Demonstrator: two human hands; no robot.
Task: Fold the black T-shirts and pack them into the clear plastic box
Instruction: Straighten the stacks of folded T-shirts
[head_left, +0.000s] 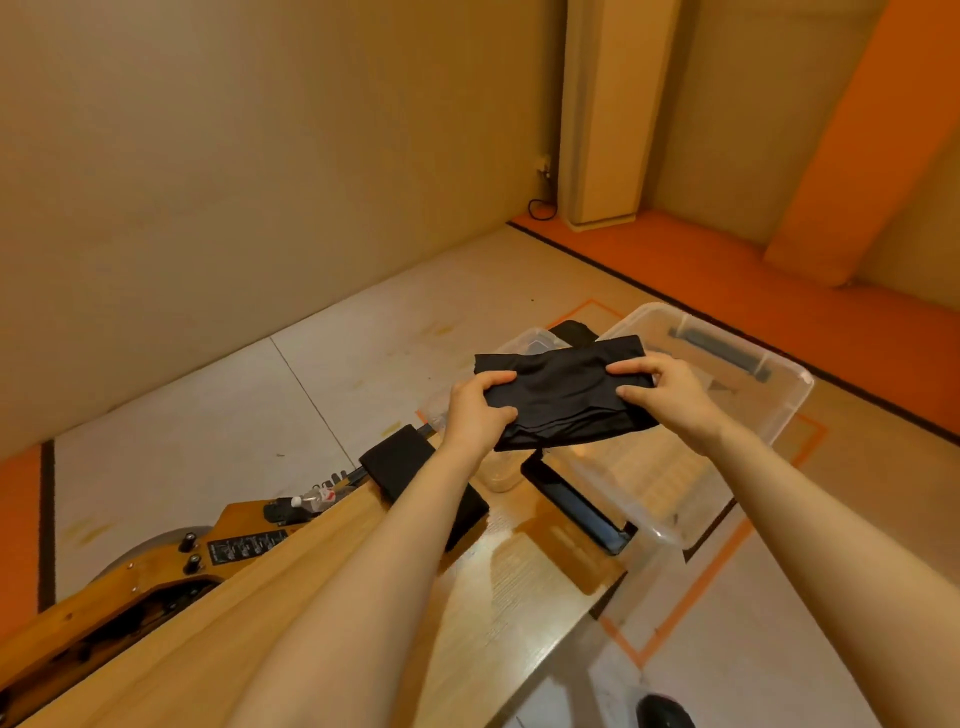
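Hands are seen stretched out over the far end of a wooden table, and a folded black T-shirt is held up between them in the air. The left hand is clamped on the shirt's left edge, with the thumb on top and the fingers curled under the cloth. The right hand is clamped on the right edge in the same way, its fingers pinched over the upper layer. The shirt is held above the near-left part of a clear plastic box, which is set at the table's far end with its mouth open. Whether cloth already lies inside the box cannot be told. A second folded black shirt is laid on the table just below the left wrist, partly hidden by the forearm. A dark clip handle is seen on the box's near wall. Beyond the table's left edge, a wooden machine with black knobs is seen on the pale floor.
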